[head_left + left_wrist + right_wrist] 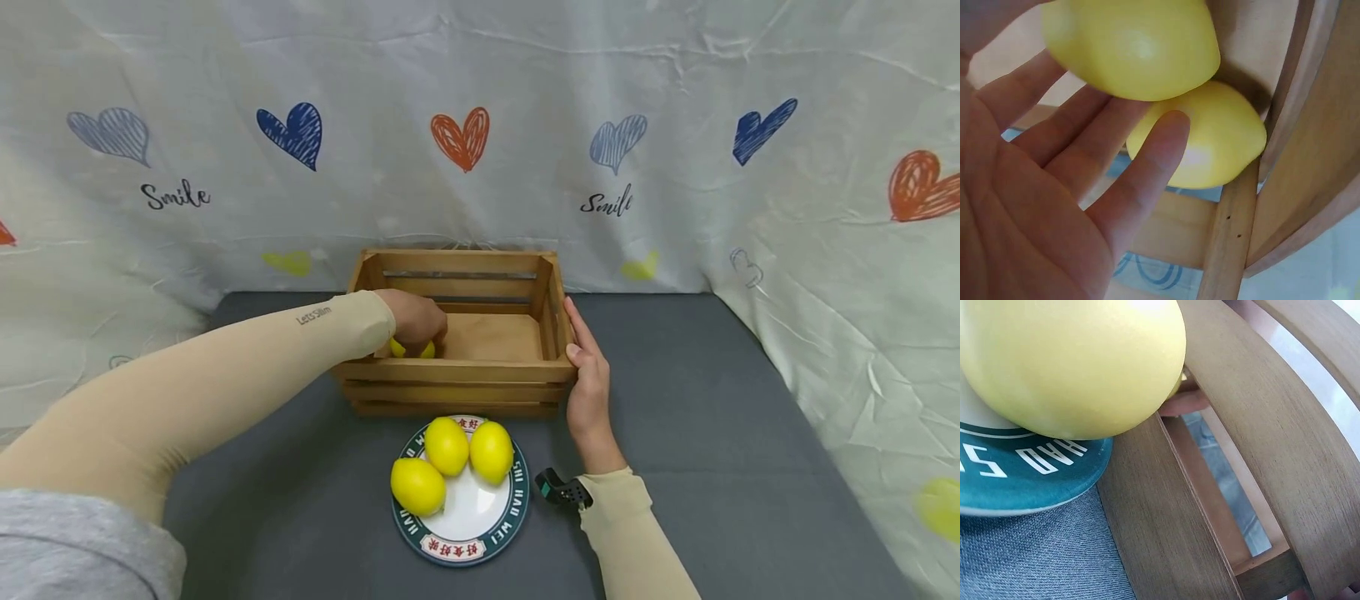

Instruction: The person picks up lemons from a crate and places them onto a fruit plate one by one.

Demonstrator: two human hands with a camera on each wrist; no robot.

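My left hand [420, 321] reaches into the left end of a slatted wooden crate [457, 372]. In the left wrist view its thumb and fingers hold a yellow lemon [1135, 50], and the little finger lies against a second lemon [1210, 144] near the crate's corner. My right hand [588, 387] rests against the crate's right side, its fingers extended along the wall and the thumb at the front corner. In front of the crate, three lemons [417, 486] sit on a round plate [516, 500] with a green lettered rim.
A dark grey cloth [720, 433] covers the table. Behind the crate hangs a pale curtain [525, 67] printed with hearts and "Smile". A black wristband [562, 489] on the right wrist is close beside the plate.
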